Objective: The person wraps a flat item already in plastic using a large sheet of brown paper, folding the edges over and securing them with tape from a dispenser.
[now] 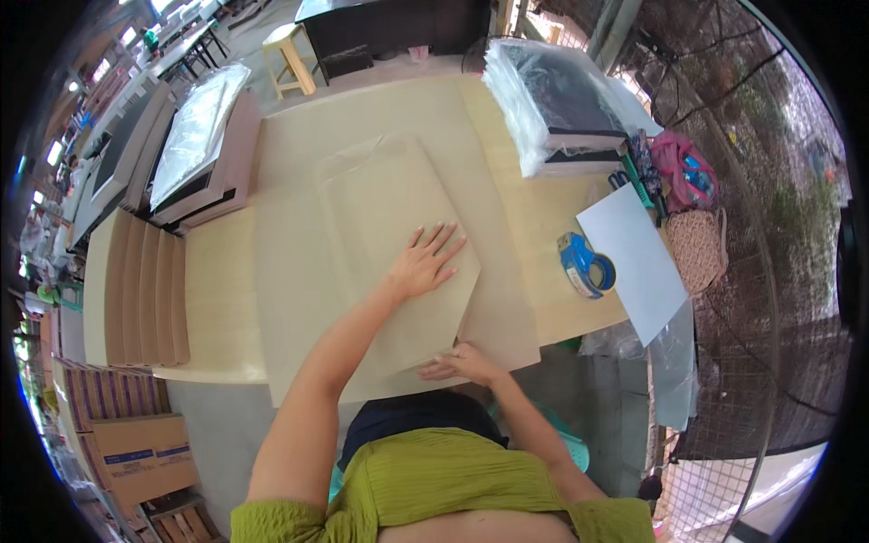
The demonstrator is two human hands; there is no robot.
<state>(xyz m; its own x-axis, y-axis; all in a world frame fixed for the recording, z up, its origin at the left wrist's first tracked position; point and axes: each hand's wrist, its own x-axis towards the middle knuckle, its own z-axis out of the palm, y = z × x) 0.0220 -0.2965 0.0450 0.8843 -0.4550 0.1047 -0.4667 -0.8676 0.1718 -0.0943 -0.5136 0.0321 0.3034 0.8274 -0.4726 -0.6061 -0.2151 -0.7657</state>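
Note:
A large sheet of brown paper lies over the table in front of me. Part of it is folded over into a flat panel with a slanting right edge. My left hand rests palm down on this panel, fingers spread. Down at the sheet's near edge, my right hand touches the corner of the fold. Its fingers stretch leftward along the paper and its thumb sits against the folded edge. Whatever lies beneath the folded paper is hidden.
A blue tape dispenser and a white sheet lie at the right. Plastic-covered stacks stand at far right and far left. Folded brown cardboard fills the left edge, above a carton. A stool stands beyond.

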